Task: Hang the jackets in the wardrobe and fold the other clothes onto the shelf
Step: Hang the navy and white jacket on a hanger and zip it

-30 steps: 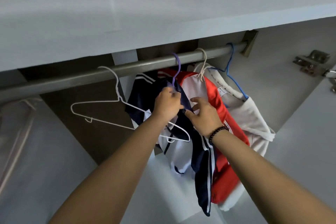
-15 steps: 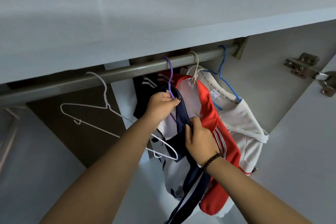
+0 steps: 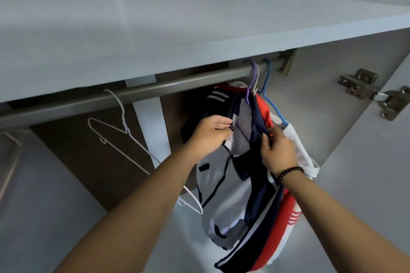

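A navy and white jacket (image 3: 224, 201) hangs on a purple hanger (image 3: 252, 86) from the metal rail (image 3: 155, 88). My left hand (image 3: 208, 135) pinches the left front edge of the jacket near the collar. My right hand (image 3: 278, 150) pinches the right front edge, holding the front apart. Behind it hang a red and white jacket (image 3: 281, 224) and a white garment (image 3: 298, 146) on a blue hanger (image 3: 269, 95), pressed together at the rail's right end.
A bare white wire hanger (image 3: 124, 137) hangs on the rail to the left. A wide white shelf (image 3: 177, 35) runs above the rail. The wardrobe's right wall carries a metal door hinge (image 3: 372, 93). A second rail (image 3: 11, 159) shows at far left.
The hangers have slid right along the rail toward its end. Both hands have shifted from the hanger neck and collar to the jacket's two front edges, spreading them apart.
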Available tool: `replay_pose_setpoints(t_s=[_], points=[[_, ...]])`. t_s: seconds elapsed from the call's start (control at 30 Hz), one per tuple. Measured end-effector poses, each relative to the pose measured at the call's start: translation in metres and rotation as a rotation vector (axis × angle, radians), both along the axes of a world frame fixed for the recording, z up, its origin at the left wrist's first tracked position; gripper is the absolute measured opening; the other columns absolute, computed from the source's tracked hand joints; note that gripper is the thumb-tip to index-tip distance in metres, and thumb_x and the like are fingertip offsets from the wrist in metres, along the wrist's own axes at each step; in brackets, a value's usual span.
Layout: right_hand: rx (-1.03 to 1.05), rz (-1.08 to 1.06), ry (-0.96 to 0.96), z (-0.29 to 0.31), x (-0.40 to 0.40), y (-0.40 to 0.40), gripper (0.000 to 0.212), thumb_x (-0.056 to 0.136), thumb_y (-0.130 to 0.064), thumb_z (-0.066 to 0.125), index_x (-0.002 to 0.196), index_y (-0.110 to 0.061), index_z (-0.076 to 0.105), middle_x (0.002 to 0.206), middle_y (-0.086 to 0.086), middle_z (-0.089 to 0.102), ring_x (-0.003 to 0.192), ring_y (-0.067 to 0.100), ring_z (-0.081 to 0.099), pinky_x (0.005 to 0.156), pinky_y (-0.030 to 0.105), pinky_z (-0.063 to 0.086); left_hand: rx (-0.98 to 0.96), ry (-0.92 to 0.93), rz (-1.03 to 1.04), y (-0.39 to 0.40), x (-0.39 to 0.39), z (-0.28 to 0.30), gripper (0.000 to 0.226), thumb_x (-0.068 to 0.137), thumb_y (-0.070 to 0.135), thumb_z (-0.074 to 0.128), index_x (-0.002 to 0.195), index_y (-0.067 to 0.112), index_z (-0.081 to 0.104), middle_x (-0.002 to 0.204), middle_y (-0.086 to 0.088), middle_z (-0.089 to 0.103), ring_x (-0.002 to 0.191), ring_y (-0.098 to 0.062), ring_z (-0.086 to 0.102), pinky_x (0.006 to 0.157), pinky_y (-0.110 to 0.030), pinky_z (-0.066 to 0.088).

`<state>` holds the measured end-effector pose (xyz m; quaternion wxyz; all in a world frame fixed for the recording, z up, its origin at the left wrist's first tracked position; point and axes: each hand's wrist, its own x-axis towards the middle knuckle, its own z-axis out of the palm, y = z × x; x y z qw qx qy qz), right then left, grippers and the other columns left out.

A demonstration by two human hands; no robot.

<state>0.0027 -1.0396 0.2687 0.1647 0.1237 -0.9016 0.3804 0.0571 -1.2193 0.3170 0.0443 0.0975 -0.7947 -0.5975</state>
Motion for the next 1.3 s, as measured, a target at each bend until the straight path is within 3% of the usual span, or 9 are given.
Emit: replay_pose_setpoints(t_s=[0.2, 0.33, 0.4, 0.5, 0.6, 0.73, 0.97, 1.2, 1.3], points=[[0.028, 0.03, -0.103, 0.006, -0.005, 0.021, 0.013, 0.095, -0.019, 0.049, 0.09, -0.009, 0.054, 0.075, 0.012, 0.06, 0.067, 0.028, 0.049, 0.058, 0.03, 0.024, -0.1, -0.023, 0.013, 0.005, 0.006, -0.009, 0.03, 0.094, 0.009, 0.057, 0.123, 0.015, 0.062, 0.109, 0.004, 0.063, 0.075, -0.003, 0.066, 0.059, -0.006, 0.045], [0.096, 0.058, -0.116, 0.01, 0.005, 0.03, 0.012, 0.093, -0.022, 0.051, 0.097, -0.012, 0.056, 0.082, 0.009, 0.064, 0.076, 0.029, 0.057, 0.062, 0.029, 0.033, -0.205, -0.05, -0.011, 0.007, 0.016, -0.016, 0.03, 0.094, 0.009, 0.057, 0.123, 0.015, 0.061, 0.113, 0.002, 0.063, 0.086, -0.01, 0.067, 0.072, -0.013, 0.05], [0.141, 0.086, -0.056, 0.013, 0.014, 0.034, 0.017, 0.088, -0.018, 0.056, 0.105, -0.013, 0.055, 0.095, 0.008, 0.062, 0.086, 0.029, 0.057, 0.069, 0.029, 0.04, -0.291, -0.079, -0.033, 0.009, 0.024, -0.018, 0.031, 0.094, 0.011, 0.057, 0.123, 0.017, 0.06, 0.118, 0.002, 0.063, 0.097, -0.014, 0.065, 0.085, -0.022, 0.051], [0.244, 0.199, 0.15, 0.016, 0.033, 0.037, 0.041, 0.08, -0.009, 0.064, 0.12, -0.005, 0.055, 0.117, 0.015, 0.052, 0.109, 0.03, 0.049, 0.09, 0.032, 0.039, -0.405, -0.113, -0.047, 0.016, 0.039, -0.019, 0.03, 0.094, 0.014, 0.057, 0.124, 0.017, 0.059, 0.116, 0.004, 0.062, 0.097, -0.012, 0.062, 0.08, -0.017, 0.048], [0.3, 0.418, 0.218, 0.023, 0.044, 0.038, 0.048, 0.079, -0.005, 0.062, 0.126, -0.001, 0.052, 0.122, 0.015, 0.05, 0.113, 0.03, 0.048, 0.098, 0.032, 0.039, -0.529, -0.138, -0.036, 0.026, 0.056, -0.015, 0.03, 0.093, 0.014, 0.057, 0.123, 0.013, 0.059, 0.11, 0.004, 0.061, 0.1, -0.014, 0.061, 0.085, -0.023, 0.05], [0.439, 0.708, 0.041, 0.025, 0.055, 0.04, 0.055, 0.091, -0.017, 0.052, 0.143, -0.015, 0.033, 0.136, 0.002, 0.041, 0.116, 0.019, 0.05, 0.09, 0.026, 0.045, -0.675, -0.192, -0.016, 0.043, 0.083, -0.01, 0.03, 0.095, 0.014, 0.055, 0.125, 0.012, 0.055, 0.114, -0.003, 0.064, 0.097, -0.016, 0.058, 0.091, -0.032, 0.051], [0.52, 0.758, -0.352, 0.015, 0.074, 0.049, 0.068, 0.091, -0.052, 0.052, 0.147, -0.018, 0.031, 0.15, 0.002, 0.03, 0.135, 0.019, 0.036, 0.11, 0.031, 0.033, -0.802, -0.343, -0.033, 0.073, 0.134, -0.018, 0.042, 0.097, 0.021, 0.052, 0.138, 0.016, 0.044, 0.128, -0.005, 0.056, 0.113, -0.022, 0.055, 0.096, -0.034, 0.049], [0.523, 0.762, -0.467, 0.005, 0.103, 0.074, 0.078, 0.087, -0.049, 0.059, 0.15, -0.017, 0.026, 0.155, 0.002, 0.022, 0.139, 0.019, 0.03, 0.108, 0.026, 0.029, -0.842, -0.401, -0.021, 0.101, 0.186, -0.023, 0.041, 0.098, 0.023, 0.051, 0.137, 0.011, 0.043, 0.128, -0.009, 0.057, 0.113, -0.025, 0.055, 0.097, -0.037, 0.049], [0.458, 0.752, -0.508, 0.0, 0.127, 0.089, 0.075, 0.087, -0.047, 0.061, 0.148, -0.019, 0.029, 0.153, 0.001, 0.024, 0.134, 0.018, 0.037, 0.098, 0.02, 0.032, -0.852, -0.411, -0.034, 0.114, 0.207, -0.025, 0.039, 0.097, 0.022, 0.052, 0.134, 0.011, 0.045, 0.126, -0.008, 0.057, 0.11, -0.024, 0.057, 0.095, -0.037, 0.05]])
